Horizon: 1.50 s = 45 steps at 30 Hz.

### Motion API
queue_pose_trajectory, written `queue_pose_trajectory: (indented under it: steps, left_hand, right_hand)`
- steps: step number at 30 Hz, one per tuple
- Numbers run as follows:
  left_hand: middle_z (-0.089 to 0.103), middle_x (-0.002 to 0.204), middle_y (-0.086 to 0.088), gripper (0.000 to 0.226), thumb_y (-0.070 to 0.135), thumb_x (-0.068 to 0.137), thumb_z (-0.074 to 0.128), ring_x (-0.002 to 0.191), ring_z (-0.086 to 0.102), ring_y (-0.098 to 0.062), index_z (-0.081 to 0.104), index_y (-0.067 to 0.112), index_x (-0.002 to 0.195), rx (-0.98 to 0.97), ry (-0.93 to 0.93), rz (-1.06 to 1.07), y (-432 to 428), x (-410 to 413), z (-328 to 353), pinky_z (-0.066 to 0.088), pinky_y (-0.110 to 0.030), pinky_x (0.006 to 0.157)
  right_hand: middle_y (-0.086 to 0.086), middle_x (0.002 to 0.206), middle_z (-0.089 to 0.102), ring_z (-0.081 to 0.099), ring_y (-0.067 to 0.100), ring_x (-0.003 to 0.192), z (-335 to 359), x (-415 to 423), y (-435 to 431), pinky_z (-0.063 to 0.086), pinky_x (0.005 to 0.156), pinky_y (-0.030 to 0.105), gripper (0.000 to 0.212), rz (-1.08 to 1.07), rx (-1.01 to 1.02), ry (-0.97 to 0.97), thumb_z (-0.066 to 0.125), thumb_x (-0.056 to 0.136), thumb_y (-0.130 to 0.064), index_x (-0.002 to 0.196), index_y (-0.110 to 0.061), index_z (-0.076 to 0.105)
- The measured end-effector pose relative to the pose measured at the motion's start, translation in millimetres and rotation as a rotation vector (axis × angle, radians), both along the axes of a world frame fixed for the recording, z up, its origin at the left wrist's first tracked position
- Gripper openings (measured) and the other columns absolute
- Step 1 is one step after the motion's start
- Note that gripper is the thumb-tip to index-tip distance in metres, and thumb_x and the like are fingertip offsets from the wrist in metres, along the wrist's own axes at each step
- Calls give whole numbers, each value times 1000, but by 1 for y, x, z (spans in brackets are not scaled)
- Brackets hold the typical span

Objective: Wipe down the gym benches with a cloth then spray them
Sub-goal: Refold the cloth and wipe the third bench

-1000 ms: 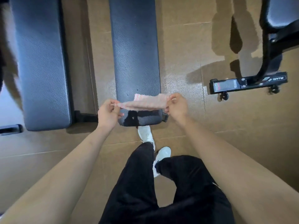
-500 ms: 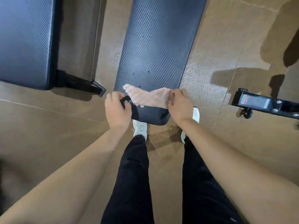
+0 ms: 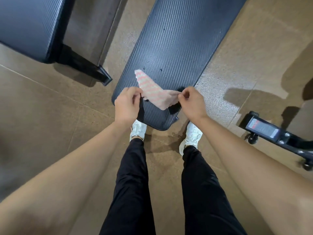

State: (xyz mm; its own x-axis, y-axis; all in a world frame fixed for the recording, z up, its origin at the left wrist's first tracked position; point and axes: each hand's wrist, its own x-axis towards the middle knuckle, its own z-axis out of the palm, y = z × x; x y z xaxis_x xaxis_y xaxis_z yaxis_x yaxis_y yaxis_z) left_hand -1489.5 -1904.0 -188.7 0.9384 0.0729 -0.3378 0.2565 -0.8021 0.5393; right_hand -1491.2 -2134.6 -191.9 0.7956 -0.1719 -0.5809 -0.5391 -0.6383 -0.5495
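Pinching the cloth (image 3: 155, 92) by opposite ends, you are holding it just above the near end of the bench (image 3: 177, 39), left hand (image 3: 127, 106) and right hand (image 3: 191, 104) fingers (image 3: 185, 94) nipping it. You are likely better off folding it into a flat pad before wiping lengthwise.

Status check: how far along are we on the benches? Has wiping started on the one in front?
Done: nothing I can confirm. Neither the near bench nor the left bench shows clear wipe traces.
In hand: the left hand and right hand pinch the pink cloth between them over the near bench's end, not flat on it.
Left: wiping, then spraying. No spray bottle is in view.
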Motion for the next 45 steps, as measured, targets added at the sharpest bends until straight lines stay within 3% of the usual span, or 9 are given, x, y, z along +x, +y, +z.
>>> queue_pose_trajectory:
  steps: [3,8,12,23,31,35,39,42,45]
  left_hand:
    - [68,95,3,16,4,98,58,76,60,7,72,9,105,-170,92,259,0,10,19,49,-8,72]
    - [68,96,-6,20,24,97,67,92,66,-20,66,10,110,-615,594,729,-41,19,43,57,-31,82]
    - [69,117,-7,38,43,98,63,109,66,-23,63,13,121,-887,978,800,-78,12,47,58,-37,87]
    - [75,114,-9,26,16,98,67,99,74,-18,64,8,122,-1157,796,1202,-70,-3,63,59,-28,79]
    - [71,97,-8,23,-1,90,73,83,71,-18,56,15,94,-1006,418,1077,-43,34,107,61,-24,70]
    - [60,78,4,23,2,88,77,66,62,-7,61,18,87,-913,208,916,-34,30,115,55,-22,66]
    - [55,78,3,20,0,86,78,61,59,-4,63,14,91,-633,210,897,-28,-8,78,54,-19,60]
    - [64,90,-1,26,4,82,79,79,68,-20,66,11,103,-393,342,899,-16,-31,31,57,-28,68]
    - [55,120,-5,32,17,83,74,101,59,-24,62,18,113,82,372,659,-10,-43,9,47,-36,77]
  right_hand:
    - [9,92,66,60,20,82,21,5,2,50,75,36,8,-276,179,64,59,99,-18,92,-16,54]
    - [18,89,64,69,23,67,55,12,8,63,76,43,11,-746,697,252,61,97,-3,92,-9,54]
    - [11,72,68,68,23,65,78,9,4,62,75,38,7,-853,964,314,57,99,-3,96,-9,57]
    - [10,81,61,63,14,69,85,-13,-17,59,64,27,20,-586,488,55,62,95,3,92,-16,67]
    - [2,101,77,65,28,82,100,15,-12,59,85,54,33,-432,411,-188,66,92,-4,98,-35,75]
    - [-7,97,75,48,15,65,110,7,-6,50,65,35,31,-416,405,-324,67,93,-6,105,-34,73]
    - [3,97,73,52,1,59,81,-32,14,45,61,14,30,-407,328,-154,66,93,-3,116,-22,71]
    - [1,111,72,65,16,70,43,-58,24,49,64,10,42,-233,311,133,67,93,-7,134,-19,63]
    - [-3,124,68,61,3,72,20,-64,20,45,64,7,41,-94,225,219,64,97,-18,137,-27,62]
